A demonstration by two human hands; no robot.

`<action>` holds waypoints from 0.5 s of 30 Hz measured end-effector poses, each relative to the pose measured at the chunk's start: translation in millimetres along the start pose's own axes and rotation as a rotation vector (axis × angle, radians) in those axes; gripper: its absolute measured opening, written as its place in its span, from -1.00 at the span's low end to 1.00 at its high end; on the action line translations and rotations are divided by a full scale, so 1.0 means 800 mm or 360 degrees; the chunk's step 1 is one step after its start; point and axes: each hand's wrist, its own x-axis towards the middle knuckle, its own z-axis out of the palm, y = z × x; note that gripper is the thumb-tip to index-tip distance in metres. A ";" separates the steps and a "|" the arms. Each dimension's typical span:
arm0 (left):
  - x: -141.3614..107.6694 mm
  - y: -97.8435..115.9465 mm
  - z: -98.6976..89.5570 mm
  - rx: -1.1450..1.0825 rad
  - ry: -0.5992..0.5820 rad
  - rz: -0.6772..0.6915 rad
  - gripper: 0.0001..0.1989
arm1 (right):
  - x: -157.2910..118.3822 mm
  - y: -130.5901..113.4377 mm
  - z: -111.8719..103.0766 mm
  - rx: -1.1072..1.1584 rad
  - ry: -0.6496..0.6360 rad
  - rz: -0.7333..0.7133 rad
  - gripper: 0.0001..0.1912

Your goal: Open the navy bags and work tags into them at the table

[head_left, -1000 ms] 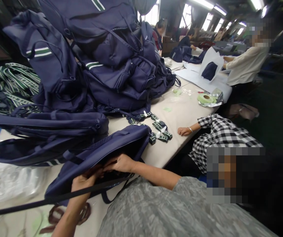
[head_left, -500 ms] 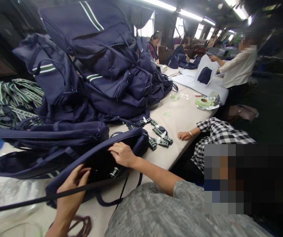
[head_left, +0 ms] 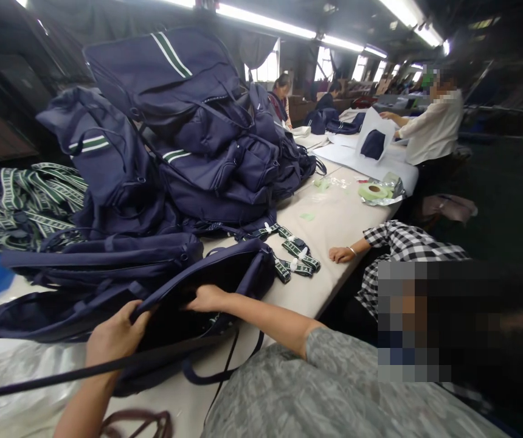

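Observation:
A navy duffel bag [head_left: 253,267] lies with its mouth spread on the table in front of me. My left hand [head_left: 118,331] grips the near left edge of its opening, thumb and fingers closed on the fabric. Inside the opening is my right hand [head_left: 209,299], its fingertips lost in the dark interior, so I cannot make out what they touch. A dark strap [head_left: 61,374] runs across my left wrist. Two more navy bags, an upper one [head_left: 106,261] and a lower one [head_left: 28,310], lie flat just beyond the left hand.
A tall heap of navy bags [head_left: 197,140] rises behind. Green-and-white printed straps [head_left: 38,194] pile up at left; shorter strap pieces [head_left: 300,258] lie right of the bag. A tape roll [head_left: 374,191] sits farther along. A co-worker's hand [head_left: 341,254] rests on the table edge.
My left hand has moved left and down and now clasps the bag's edge. My right hand has gone lower and deeper into the opening. The view has tilted up slightly.

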 end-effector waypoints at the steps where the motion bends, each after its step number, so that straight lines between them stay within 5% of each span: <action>1: 0.005 0.000 -0.002 0.0046 -0.0077 -0.0033 -0.44 | 0.007 0.000 0.009 0.0144 -0.0108 0.0075 -0.66; 3: 0.014 0.001 -0.005 0.0061 -0.0162 -0.0066 -0.51 | 0.013 0.005 0.026 0.0401 -0.0318 0.0205 -0.85; 6: 0.025 0.005 -0.007 0.0058 -0.0250 -0.0220 -0.50 | 0.004 0.020 0.044 0.0566 -0.0335 0.0162 -0.94; 15: 0.039 0.001 0.002 0.0004 -0.0382 -0.0427 -0.38 | -0.027 0.013 0.029 0.0040 0.0256 0.0096 -0.65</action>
